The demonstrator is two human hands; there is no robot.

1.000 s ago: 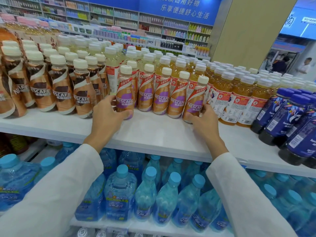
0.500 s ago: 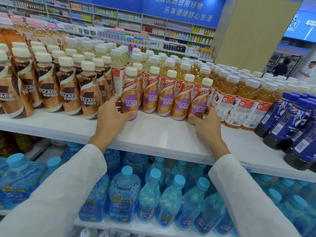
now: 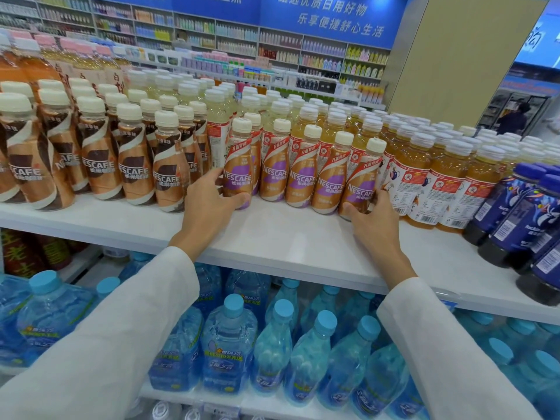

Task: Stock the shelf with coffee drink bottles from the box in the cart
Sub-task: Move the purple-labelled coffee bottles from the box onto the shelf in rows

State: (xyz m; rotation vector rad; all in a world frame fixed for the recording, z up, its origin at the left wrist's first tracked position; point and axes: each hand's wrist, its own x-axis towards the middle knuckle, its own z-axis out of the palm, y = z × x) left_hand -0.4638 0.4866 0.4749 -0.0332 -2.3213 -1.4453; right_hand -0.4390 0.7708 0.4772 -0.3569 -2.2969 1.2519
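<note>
A row of purple-and-tan Nescafe coffee bottles stands on the white shelf, several across. My left hand wraps the base of the leftmost bottle of the row. My right hand holds the base of the rightmost bottle, which tilts slightly right. Both bottles rest on the shelf. The box and cart are out of view.
Brown Nescafe bottles stand to the left, amber tea bottles and dark blue bottles to the right. Pale drink bottles fill the back. Blue water bottles pack the lower shelf. The shelf's front strip is bare.
Both hands have stayed on the end bottles of the purple row. The view has shifted slightly, and the row sits a little further back on the shelf.
</note>
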